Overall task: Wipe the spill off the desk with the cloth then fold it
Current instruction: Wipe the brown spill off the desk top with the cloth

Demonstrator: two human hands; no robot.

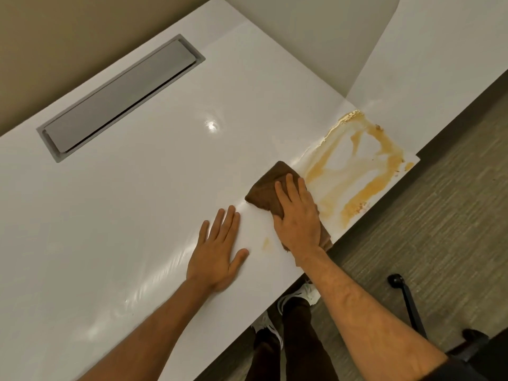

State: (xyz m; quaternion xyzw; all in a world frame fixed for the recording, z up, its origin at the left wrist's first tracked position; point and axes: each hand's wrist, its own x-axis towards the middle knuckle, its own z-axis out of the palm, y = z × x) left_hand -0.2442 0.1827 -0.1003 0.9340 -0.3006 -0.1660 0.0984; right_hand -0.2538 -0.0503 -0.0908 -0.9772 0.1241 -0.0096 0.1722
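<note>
A brown cloth (268, 188) lies bunched on the white desk (123, 202) near its right front edge. My right hand (298, 215) presses flat on top of the cloth, fingers pointing away from me. An orange-brown spill (357, 166) is smeared in streaks across the desk's right corner, just right of the cloth. A small orange spot (266, 243) sits between my hands. My left hand (218, 248) rests flat on the bare desk left of the cloth, fingers spread, holding nothing.
A grey cable-tray lid (121, 97) is set into the desk at the back left. A white partition (302, 37) stands behind the spill. Past the desk edge are carpet, my shoes (299, 294) and a black chair base (409, 306).
</note>
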